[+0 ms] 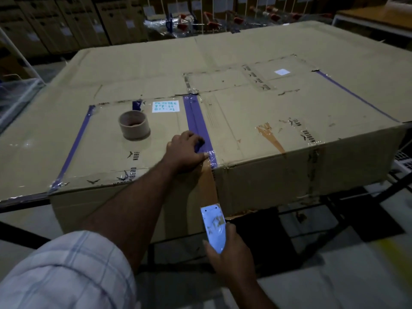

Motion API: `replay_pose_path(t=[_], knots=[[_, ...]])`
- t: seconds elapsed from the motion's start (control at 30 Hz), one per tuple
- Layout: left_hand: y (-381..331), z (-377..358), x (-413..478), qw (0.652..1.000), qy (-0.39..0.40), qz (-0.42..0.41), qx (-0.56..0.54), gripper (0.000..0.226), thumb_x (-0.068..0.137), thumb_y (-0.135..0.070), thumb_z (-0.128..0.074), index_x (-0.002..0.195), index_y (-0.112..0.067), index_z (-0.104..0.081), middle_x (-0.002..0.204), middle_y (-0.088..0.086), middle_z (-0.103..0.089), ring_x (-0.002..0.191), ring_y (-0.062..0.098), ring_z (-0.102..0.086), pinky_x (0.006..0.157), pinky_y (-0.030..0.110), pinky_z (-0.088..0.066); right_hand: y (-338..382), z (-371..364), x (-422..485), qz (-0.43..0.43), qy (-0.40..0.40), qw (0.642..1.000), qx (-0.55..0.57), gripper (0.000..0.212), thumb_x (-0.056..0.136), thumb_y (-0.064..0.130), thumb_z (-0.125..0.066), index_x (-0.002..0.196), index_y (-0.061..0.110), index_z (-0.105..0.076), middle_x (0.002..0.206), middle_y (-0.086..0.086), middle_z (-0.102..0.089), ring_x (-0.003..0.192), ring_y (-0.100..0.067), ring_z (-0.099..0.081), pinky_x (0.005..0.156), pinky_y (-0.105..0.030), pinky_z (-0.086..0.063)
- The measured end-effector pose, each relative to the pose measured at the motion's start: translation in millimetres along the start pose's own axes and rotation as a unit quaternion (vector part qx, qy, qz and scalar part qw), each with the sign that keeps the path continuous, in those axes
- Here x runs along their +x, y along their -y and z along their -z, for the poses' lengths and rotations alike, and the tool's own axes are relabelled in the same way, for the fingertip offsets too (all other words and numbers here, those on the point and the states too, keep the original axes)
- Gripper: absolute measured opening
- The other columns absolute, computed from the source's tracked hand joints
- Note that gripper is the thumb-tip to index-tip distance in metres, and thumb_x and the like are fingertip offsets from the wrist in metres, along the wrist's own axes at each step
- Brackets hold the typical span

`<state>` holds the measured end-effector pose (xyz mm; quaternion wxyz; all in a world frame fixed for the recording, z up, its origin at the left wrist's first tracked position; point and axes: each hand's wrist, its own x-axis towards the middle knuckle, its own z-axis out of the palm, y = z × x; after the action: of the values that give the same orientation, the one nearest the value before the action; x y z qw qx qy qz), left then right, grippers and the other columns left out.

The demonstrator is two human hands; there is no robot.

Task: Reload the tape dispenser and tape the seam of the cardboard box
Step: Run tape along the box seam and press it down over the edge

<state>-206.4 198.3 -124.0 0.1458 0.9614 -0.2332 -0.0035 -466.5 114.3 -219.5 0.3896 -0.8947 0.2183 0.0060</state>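
Note:
A large cardboard box (pixel 289 121) lies flat before me, its middle seam covered by purple tape (pixel 196 121). My left hand (pixel 185 152) presses flat on the near end of that seam at the box's top edge. A strip of brown tape (pixel 209 186) runs from under this hand down the box's front face to the tape dispenser (pixel 214 228), whose toothed blade touches the strip. My right hand (pixel 231 253) is shut on the pale blue dispenser, low against the front face. An empty cardboard tape core (pixel 133 124) stands on the box top, left of the seam.
The box rests on a cardboard-covered table (pixel 156 61) with a dark metal frame below. Stacked cartons and shelves fill the dim background. A white label (pixel 165 106) sits beside the seam. A clear bin (pixel 17 94) stands at the far left.

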Motion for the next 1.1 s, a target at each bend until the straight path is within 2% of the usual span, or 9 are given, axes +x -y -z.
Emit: replay_pose_path(t=[0.13, 0.23, 0.33, 0.43, 0.5, 0.57, 0.87, 1.1], knots=[[2.5, -0.4, 1.2, 1.0, 0.001, -0.006, -0.015, 0.055, 0.075, -0.061, -0.06, 0.122, -0.033, -0.054, 0.134, 0.001, -0.047, 0.119, 0.031, -0.044, 0.098, 0.048, -0.038, 15.2, 1.9, 17.3, -0.004, 0.006, 1.0, -0.006, 0.048, 0.076, 0.057, -0.064, 0.103, 0.022, -0.045, 0.099, -0.005, -0.069, 0.094, -0.031, -0.066, 0.071, -0.036, -0.05], [2.8, 3.3, 2.2, 0.998, -0.005, -0.001, -0.062, 0.06, 0.072, -0.071, -0.049, 0.116, -0.032, -0.06, 0.13, -0.001, -0.052, 0.117, 0.029, -0.047, 0.095, 0.043, -0.037, 23.5, 1.8, 28.2, -0.008, 0.017, 0.999, -0.027, 0.046, 0.077, 0.052, -0.062, 0.104, 0.02, -0.041, 0.099, -0.01, -0.069, 0.094, -0.035, -0.066, 0.071, -0.038, -0.05], [-0.2, 10.5, -4.0, 0.998, 0.018, -0.036, -0.049, 0.091, 0.057, -0.088, -0.04, 0.124, -0.028, -0.057, 0.134, 0.0, -0.05, 0.119, 0.026, -0.046, 0.095, 0.039, -0.034, 30.5, 2.7, 34.1, -0.012, 0.02, 0.999, -0.029, 0.044, 0.079, 0.048, -0.062, 0.107, 0.02, -0.041, 0.102, -0.012, -0.069, 0.096, -0.036, -0.066, 0.074, -0.039, -0.051], [-2.7, 10.9, -12.4, 0.99, 0.069, -0.089, 0.08, 0.12, 0.04, -0.098, -0.043, 0.142, -0.034, -0.033, 0.149, 0.002, -0.033, 0.133, 0.032, -0.032, 0.106, 0.05, -0.028, 36.4, 7.2, 40.0, -0.017, 0.033, 0.999, -0.035, 0.049, 0.078, 0.046, -0.064, 0.111, 0.019, -0.042, 0.106, -0.012, -0.069, 0.099, -0.036, -0.066, 0.077, -0.037, -0.051], [-5.6, 6.2, -14.7, 0.98, 0.086, -0.107, 0.145, 0.12, 0.047, -0.089, -0.058, 0.146, -0.034, -0.019, 0.155, 0.004, -0.022, 0.137, 0.035, -0.022, 0.109, 0.052, -0.022, 39.5, 10.8, 43.6, -0.021, 0.041, 0.998, -0.038, 0.049, 0.078, 0.045, -0.065, 0.111, 0.018, -0.041, 0.107, -0.012, -0.068, 0.1, -0.036, -0.065, 0.077, -0.037, -0.051], [-9.1, 2.2, -15.7, 0.976, 0.075, -0.115, 0.169, 0.114, 0.056, -0.073, -0.069, 0.147, -0.031, -0.015, 0.156, 0.005, -0.018, 0.138, 0.035, -0.02, 0.108, 0.051, -0.022, 42.9, 13.1, 47.1, -0.022, 0.048, 0.998, -0.041, 0.051, 0.078, 0.043, -0.065, 0.114, 0.017, -0.041, 0.109, -0.012, -0.067, 0.101, -0.036, -0.065, 0.079, -0.037, -0.051], [-14.0, -0.6, -20.8, 0.969, 0.057, -0.139, 0.194, 0.107, 0.062, -0.064, -0.067, 0.147, -0.026, -0.015, 0.158, 0.006, -0.016, 0.141, 0.032, -0.019, 0.111, 0.05, -0.021, 59.2, 18.7, 54.3, -0.055, 0.069, 0.995, -0.043, 0.048, 0.079, 0.034, -0.067, 0.115, 0.016, -0.042, 0.117, -0.013, -0.064, 0.11, -0.035, -0.062, 0.085, -0.035, -0.049], [-18.7, 1.9, -23.3, 0.971, 0.075, -0.13, 0.186, 0.105, 0.066, -0.06, -0.069, 0.148, -0.024, -0.014, 0.16, 0.007, -0.012, 0.143, 0.031, -0.014, 0.114, 0.05, -0.018, 78.9, 39.7, 73.9, -0.063, 0.098, 0.99, -0.085, 0.057, 0.074, 0.035, -0.076, 0.119, 0.013, -0.05, 0.125, -0.012, -0.06, 0.118, -0.03, -0.058, 0.092, -0.034, -0.048]])
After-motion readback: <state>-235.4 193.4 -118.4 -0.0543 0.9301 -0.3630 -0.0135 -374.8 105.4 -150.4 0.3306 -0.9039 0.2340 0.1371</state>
